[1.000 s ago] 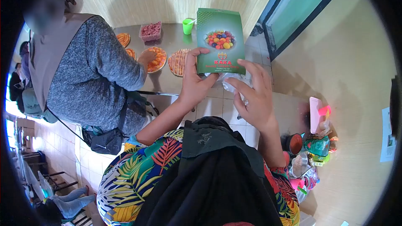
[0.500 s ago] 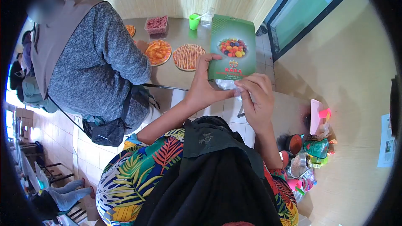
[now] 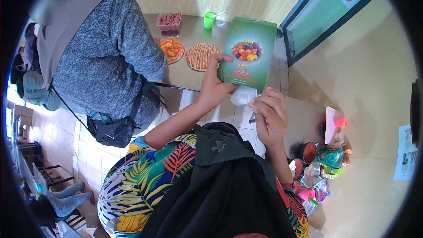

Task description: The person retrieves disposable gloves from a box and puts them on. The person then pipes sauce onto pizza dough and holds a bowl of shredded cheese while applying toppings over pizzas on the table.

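A green packet (image 3: 247, 53) printed with colourful fruit and the word KAKA is upright in front of me. My left hand (image 3: 216, 83) grips its lower left corner, thumb and fingers closed on it. Clear plastic (image 3: 243, 95) hangs under the packet's lower edge. Just right of the plastic is my right hand (image 3: 271, 110), its fingers pinched together; whether something small is between the fingertips is hidden. Behind the packet's left side, a round pizza with pale stripes (image 3: 200, 56) lies on the table, beside another pizza with orange-red topping (image 3: 171, 49).
A person in a grey sweater (image 3: 99, 57) stands at the left by the metal table (image 3: 176, 77). At the back are a tub of shredded pink food (image 3: 169, 21) and a green cup (image 3: 208, 20). Bowls, a pink tray (image 3: 329, 125) and packets crowd the right side.
My right hand has moved away from the packet, lower and to the right. The packet now tilts slightly. The view has shifted, and the co-worker's hand is no longer visible over the pizza.
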`<move>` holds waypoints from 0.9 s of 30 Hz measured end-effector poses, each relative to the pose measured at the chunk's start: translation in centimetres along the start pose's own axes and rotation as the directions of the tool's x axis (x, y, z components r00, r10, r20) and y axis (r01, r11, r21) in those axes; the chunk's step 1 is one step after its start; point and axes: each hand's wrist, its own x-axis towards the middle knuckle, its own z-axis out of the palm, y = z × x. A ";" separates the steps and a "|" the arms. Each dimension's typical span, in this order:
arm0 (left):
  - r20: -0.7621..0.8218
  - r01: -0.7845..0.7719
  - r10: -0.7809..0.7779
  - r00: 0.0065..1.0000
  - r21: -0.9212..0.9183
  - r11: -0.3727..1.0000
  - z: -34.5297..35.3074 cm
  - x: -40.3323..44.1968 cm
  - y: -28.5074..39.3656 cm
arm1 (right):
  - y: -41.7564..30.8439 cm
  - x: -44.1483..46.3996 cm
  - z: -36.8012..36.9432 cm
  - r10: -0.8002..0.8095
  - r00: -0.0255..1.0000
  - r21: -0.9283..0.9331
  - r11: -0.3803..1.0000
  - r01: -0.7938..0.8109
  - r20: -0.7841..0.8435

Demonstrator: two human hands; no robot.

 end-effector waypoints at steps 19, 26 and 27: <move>0.047 0.024 -0.029 0.998 0.093 0.995 -0.1 0.4 0.2 | -2.3 0.8 -0.3 0.174 0.975 -0.475 0.876 -0.088 0.140; 0.114 -0.046 0.020 0.993 0.222 0.974 0.1 -0.1 0.9 | -0.8 -0.2 0.5 0.125 0.991 -0.419 0.903 -0.090 0.056; 0.135 -0.055 0.024 0.991 0.227 0.972 0.2 -0.2 1.0 | -0.8 -0.2 0.6 0.121 0.991 -0.416 0.905 -0.084 0.063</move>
